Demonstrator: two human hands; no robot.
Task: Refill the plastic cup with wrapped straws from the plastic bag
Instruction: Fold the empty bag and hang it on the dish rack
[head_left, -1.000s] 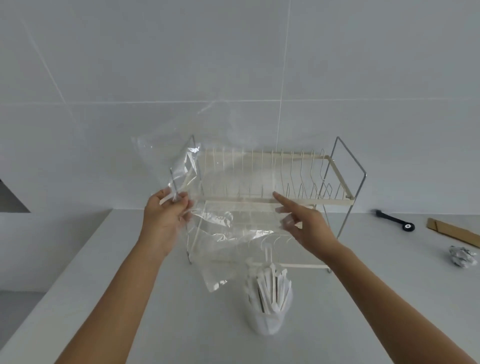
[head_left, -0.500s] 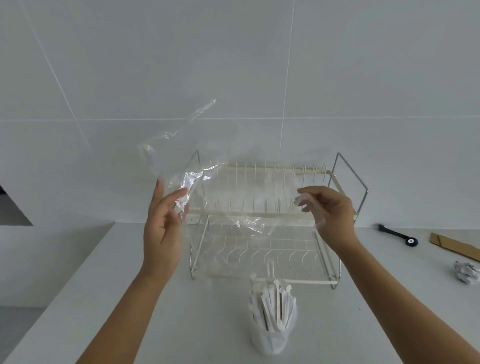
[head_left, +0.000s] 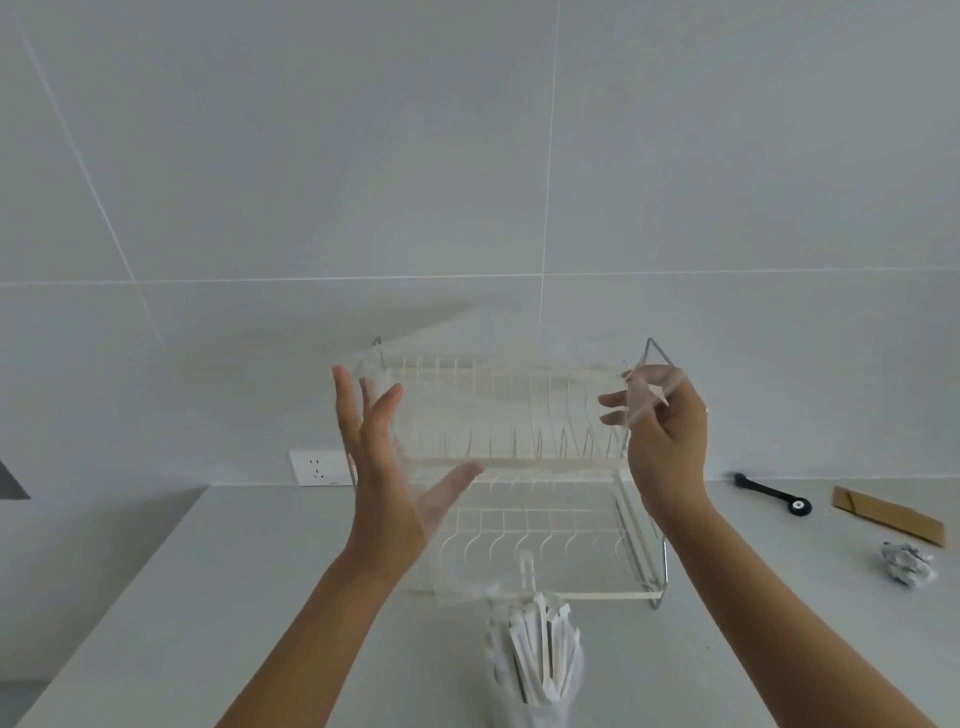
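While left hand splays, right hand pinches unlabelled plastic bag.

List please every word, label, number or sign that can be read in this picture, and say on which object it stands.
None can be read.
wrapped straws in the plastic cup: white wrappers, no print visible.
plastic bag: clear, no print visible.
brown cardboard piece: no marking visible.
black tool: round white mark at its end, too blurred to read.
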